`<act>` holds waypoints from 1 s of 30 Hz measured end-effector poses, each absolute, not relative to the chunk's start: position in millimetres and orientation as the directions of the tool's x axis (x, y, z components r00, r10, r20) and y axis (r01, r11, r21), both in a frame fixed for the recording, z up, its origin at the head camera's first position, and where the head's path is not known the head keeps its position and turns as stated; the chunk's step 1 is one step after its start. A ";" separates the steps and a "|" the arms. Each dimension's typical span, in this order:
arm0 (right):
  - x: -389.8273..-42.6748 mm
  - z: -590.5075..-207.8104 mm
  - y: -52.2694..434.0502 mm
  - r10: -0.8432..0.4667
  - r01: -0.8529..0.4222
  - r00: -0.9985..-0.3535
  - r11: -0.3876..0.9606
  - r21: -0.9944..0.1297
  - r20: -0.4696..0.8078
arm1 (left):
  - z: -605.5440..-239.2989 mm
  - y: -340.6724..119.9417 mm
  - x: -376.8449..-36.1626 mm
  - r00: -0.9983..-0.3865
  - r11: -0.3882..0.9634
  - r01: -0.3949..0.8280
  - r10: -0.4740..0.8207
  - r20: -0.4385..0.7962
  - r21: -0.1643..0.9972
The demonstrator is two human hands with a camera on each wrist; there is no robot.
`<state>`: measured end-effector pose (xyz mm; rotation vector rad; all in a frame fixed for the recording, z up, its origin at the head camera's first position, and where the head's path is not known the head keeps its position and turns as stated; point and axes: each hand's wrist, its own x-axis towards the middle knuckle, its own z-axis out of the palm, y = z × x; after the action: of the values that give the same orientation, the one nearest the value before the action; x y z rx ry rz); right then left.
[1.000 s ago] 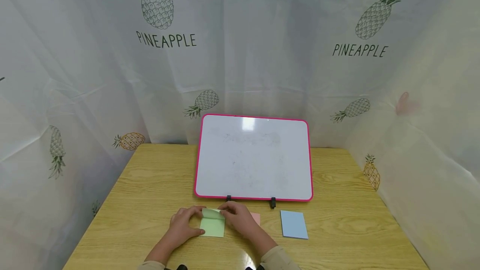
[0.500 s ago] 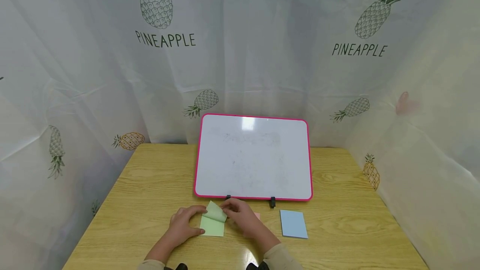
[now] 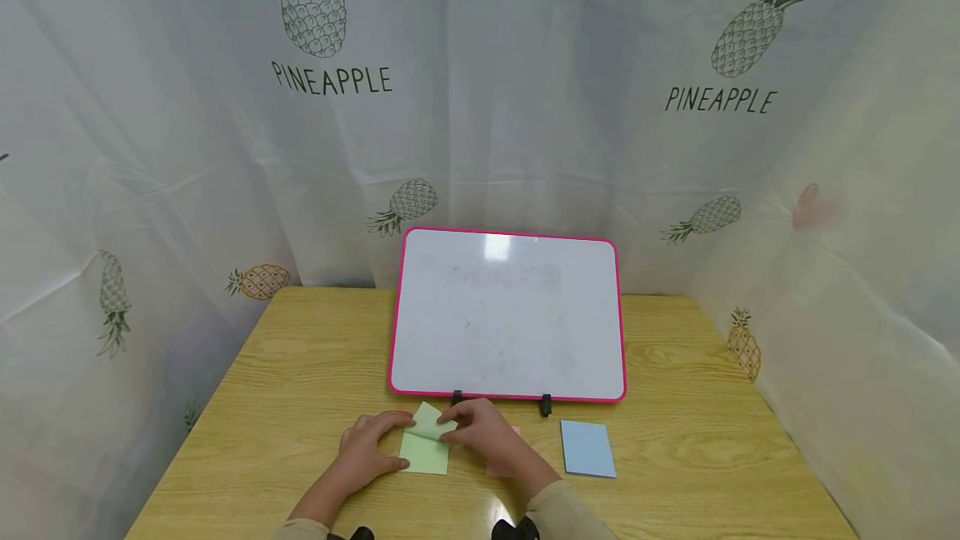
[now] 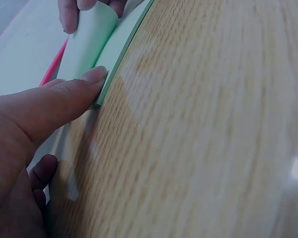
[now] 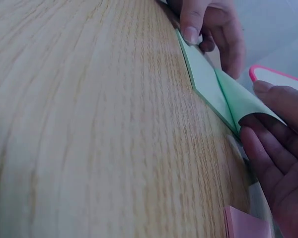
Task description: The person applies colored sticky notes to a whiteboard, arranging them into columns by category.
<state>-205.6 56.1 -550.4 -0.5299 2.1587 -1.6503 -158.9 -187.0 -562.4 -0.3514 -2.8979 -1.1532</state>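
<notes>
Green paper pad (image 3: 425, 457) lies flat on the table in front of the person, near edge toward them, several layers visible along its side in the left-wrist view. A raised green sheet (image 3: 428, 421) stands up from the pad's far part, bent and curling, one corner pointing toward the whiteboard; it meets the pad along a line running across it. Left hand (image 3: 366, 447) holds the pad at its left side: thumb pressed on the near left corner, forefinger curved to the farther part of the same side. Right hand (image 3: 482, 432) pinches the raised sheet at its right side, thumb on one face, fingers against the other. Pink pad (image 5: 247, 225) lies just to the right of the green one, mostly hidden under the right hand and forearm in the head view. Blue pad (image 3: 588, 448) lies farther right, apart from both hands. Beyond the pads, a whiteboard (image 3: 506, 315) with a pink frame leans back on black supports (image 3: 546, 405); faint smudges and a bright reflection show on its surface. Table (image 3: 690, 448) has a light wood grain. Pale curtain (image 3: 510, 107) surrounds the back and sides, printed with pineapples and the word PINEAPPLE. Beige sleeves (image 3: 567, 512) cover both forearms near the lower edge.
</notes>
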 end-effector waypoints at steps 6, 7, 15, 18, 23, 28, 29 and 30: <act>-207.9 -547.4 51.5 -0.443 -0.070 -0.894 0.298 -0.952 -0.073 | -563.9 -188.5 -158.7 -0.974 0.711 0.216 0.206 0.095 0.670; -208.6 -546.9 51.5 -0.433 -0.079 -0.899 0.314 -0.946 -0.069 | -564.4 -188.3 -159.0 -0.974 0.712 0.218 0.207 0.097 0.668; -213.3 -545.1 50.8 -0.400 -0.123 -0.916 0.375 -0.919 -0.040 | -567.1 -188.0 -159.5 -0.982 0.707 0.175 0.171 0.074 0.685; -214.3 -544.0 50.1 -0.383 -0.123 -0.923 0.363 -0.924 -0.028 | -566.9 -187.7 -159.0 -0.987 0.711 0.147 0.153 0.053 0.688; -217.0 -543.0 48.1 -0.364 -0.127 -0.931 0.364 -0.923 -0.015 | -565.0 -186.8 -157.4 -0.989 0.703 0.133 0.144 0.044 0.698; -218.8 -542.0 48.5 -0.346 -0.112 -0.938 0.362 -0.925 -0.022 | -562.3 -185.8 -156.6 -0.989 0.694 0.128 0.141 0.040 0.709; -218.9 -541.8 48.9 -0.343 -0.112 -0.939 0.363 -0.925 -0.021 | -561.9 -185.7 -156.7 -0.990 0.692 0.122 0.139 0.035 0.711; -218.9 -541.6 49.2 -0.340 -0.108 -0.940 0.362 -0.926 -0.023 | -561.6 -185.7 -156.8 -0.990 0.691 0.117 0.136 0.031 0.714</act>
<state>-218.9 49.2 -541.6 -0.4034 2.4118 -1.6139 -156.8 -185.7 -561.6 -0.2184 -2.9112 -1.2260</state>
